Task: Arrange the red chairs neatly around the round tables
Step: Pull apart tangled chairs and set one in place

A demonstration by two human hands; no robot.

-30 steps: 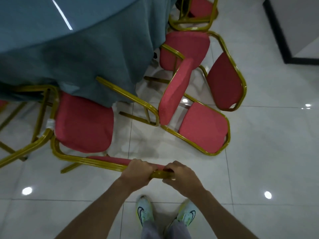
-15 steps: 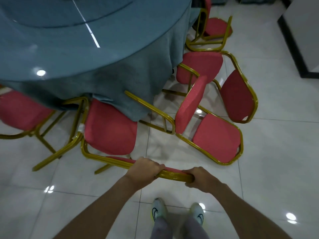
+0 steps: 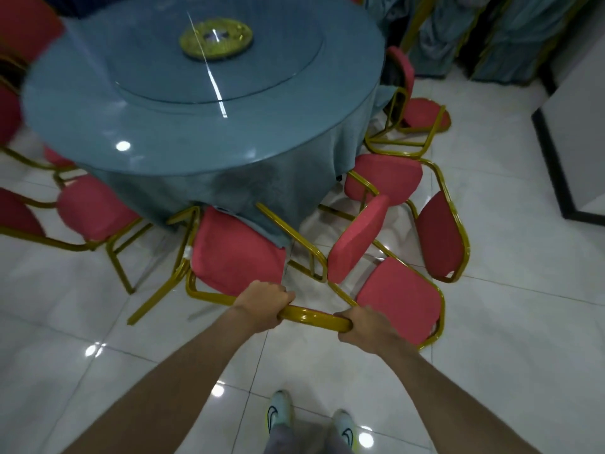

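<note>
A red chair (image 3: 235, 253) with a gold frame stands in front of me, its seat partly under the blue cloth of the round table (image 3: 183, 126). My left hand (image 3: 262, 303) and my right hand (image 3: 363, 329) both grip the gold top rail of its backrest, a hand's width apart. Right beside it a second red chair (image 3: 396, 293) lies tipped over on the floor, its seat pad sticking up. A third red chair (image 3: 438, 237) stands behind that one, close to the table.
More red chairs stand at the table's left (image 3: 88, 208) and far right (image 3: 422, 116). A gold turntable hub (image 3: 216, 39) sits mid-table. Draped blue cloths (image 3: 458, 34) hang at the back right, and a dark-edged wall (image 3: 569, 132) stands at the right. My feet (image 3: 311, 421) are on glossy white tiles.
The view has lifted, showing the whole table top. My hands, close together a second ago, have spread apart on the rail, and the chair sits further under the cloth.
</note>
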